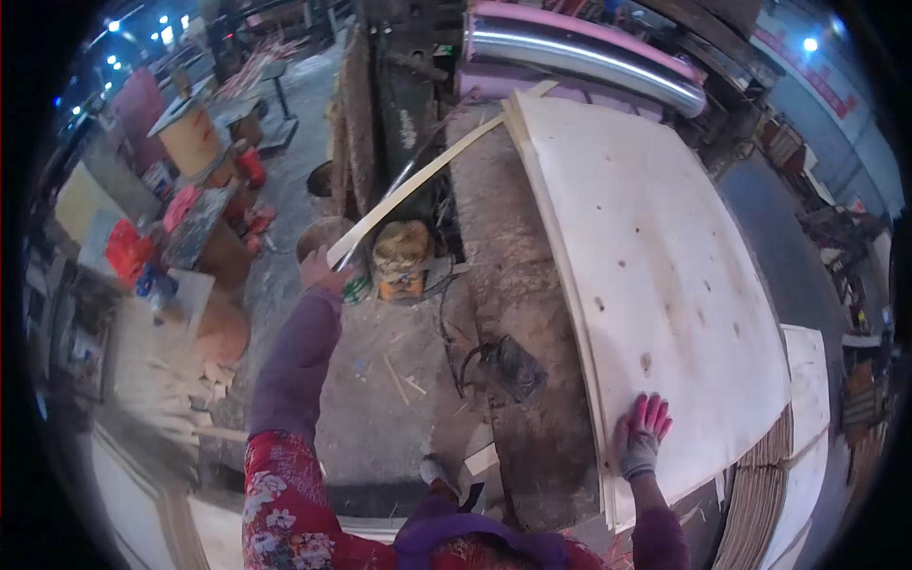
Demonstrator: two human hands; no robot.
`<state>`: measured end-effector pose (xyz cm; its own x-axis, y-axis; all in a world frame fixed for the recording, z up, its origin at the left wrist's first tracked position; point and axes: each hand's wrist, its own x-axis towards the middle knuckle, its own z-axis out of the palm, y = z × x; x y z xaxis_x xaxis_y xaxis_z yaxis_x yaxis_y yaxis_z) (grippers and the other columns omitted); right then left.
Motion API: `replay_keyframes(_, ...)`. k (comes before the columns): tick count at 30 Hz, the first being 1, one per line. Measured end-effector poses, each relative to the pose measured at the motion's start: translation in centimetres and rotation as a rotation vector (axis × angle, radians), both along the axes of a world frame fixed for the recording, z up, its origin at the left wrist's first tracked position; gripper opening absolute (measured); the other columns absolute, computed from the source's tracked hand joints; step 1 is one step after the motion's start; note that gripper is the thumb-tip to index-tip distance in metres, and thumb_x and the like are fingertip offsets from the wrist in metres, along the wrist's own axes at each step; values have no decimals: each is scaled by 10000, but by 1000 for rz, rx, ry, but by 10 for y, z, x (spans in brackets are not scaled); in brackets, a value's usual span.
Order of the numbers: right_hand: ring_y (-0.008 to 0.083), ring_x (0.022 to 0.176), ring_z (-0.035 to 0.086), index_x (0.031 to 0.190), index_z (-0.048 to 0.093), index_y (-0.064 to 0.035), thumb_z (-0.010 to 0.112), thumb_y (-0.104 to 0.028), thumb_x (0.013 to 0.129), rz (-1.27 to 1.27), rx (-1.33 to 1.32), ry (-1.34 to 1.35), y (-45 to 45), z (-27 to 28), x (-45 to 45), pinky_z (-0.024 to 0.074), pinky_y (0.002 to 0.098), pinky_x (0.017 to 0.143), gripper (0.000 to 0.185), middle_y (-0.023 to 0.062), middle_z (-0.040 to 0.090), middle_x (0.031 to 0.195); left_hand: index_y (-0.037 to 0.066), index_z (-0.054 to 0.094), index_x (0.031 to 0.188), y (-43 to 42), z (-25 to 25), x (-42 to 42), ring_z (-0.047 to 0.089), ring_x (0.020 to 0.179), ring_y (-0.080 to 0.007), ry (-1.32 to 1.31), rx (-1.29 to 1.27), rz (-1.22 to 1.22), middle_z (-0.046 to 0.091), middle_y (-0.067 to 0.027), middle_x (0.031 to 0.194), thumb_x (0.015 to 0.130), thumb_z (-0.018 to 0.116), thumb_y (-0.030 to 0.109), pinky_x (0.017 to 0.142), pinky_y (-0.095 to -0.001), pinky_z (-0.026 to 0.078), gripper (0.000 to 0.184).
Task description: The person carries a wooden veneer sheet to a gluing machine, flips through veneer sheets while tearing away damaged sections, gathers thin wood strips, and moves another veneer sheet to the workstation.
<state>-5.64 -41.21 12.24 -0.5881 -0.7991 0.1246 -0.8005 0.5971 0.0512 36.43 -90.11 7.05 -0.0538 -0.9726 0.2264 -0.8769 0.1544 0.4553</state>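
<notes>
My left hand (325, 274) is stretched out to the left, its fingers closed around the near end of a long, thin wood strip (418, 176). The strip slants up and right to the far corner of the veneer sheets. A shiny metal rod (403, 177) runs close beneath it; whether my hand grips that too I cannot tell. My right hand (644, 439), in a grey glove with pink-red fingers, lies flat with fingers outstretched on the near part of the top veneer sheet (665, 247). This pale sheet has several dark knots and lies on others.
Rollers (579, 57), pink and shiny metal, stand beyond the sheets. A dark pedal-like box (513, 369) with a cable sits left of them. A yellowish bundle (402, 247) is near my left hand. More veneer stacks (760, 494) stand at lower right. Wood scraps litter the floor.
</notes>
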Motion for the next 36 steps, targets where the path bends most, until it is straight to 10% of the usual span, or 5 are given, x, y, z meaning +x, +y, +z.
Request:
replay_keyframes(11, 430, 1266, 143, 1303, 282, -40, 474, -230, 774, -56, -13, 0, -16, -13, 2, 73, 550, 1020, 595, 227, 237, 1350, 46, 417, 1245, -74, -78, 32, 442, 1110, -368, -180, 202, 201, 501, -214, 1160, 698, 545, 539, 943, -434, 320, 748)
replay_keyframes(15, 430, 1266, 144, 1299, 289, -33, 475, -229, 773, -55, -6, -25, -16, -11, 4, 74, 549, 1021, 591, 227, 239, 1349, -3, 638, 888, -94, -143, 37, 581, 837, -385, -90, 241, 98, 611, -231, 835, 730, 517, 520, 752, -393, 449, 560)
replay_keyframes(21, 423, 1275, 124, 1309, 274, -31, 465, -266, 780, -22, -29, -36, -14, -8, 1, 51, 546, 1024, 610, 228, 218, 1363, 25, 661, 767, -50, -127, 20, 600, 581, -226, 596, 312, 41, 599, -141, 601, 732, 605, 401, 570, -350, 450, 382)
replay_keyframes(35, 426, 1257, 172, 1220, 421, -64, 531, -298, 758, 215, -257, -172, 20, -16, -17, 48, 578, 1008, 529, 225, 299, 1324, 60, 538, 1085, 445, -100, 290, 599, 819, -311, -838, 607, 136, 594, -160, 996, 827, 495, 320, 611, -421, 452, 369)
replay_keyframes(36, 422, 1250, 194, 1197, 448, -72, 541, -299, 756, 272, -281, -191, 20, -18, -19, 60, 577, 1009, 505, 222, 320, 1311, 12, 535, 1054, 507, -98, 294, 595, 807, -313, -517, 750, 437, 596, -179, 942, 820, 516, 379, 609, -405, 461, 436)
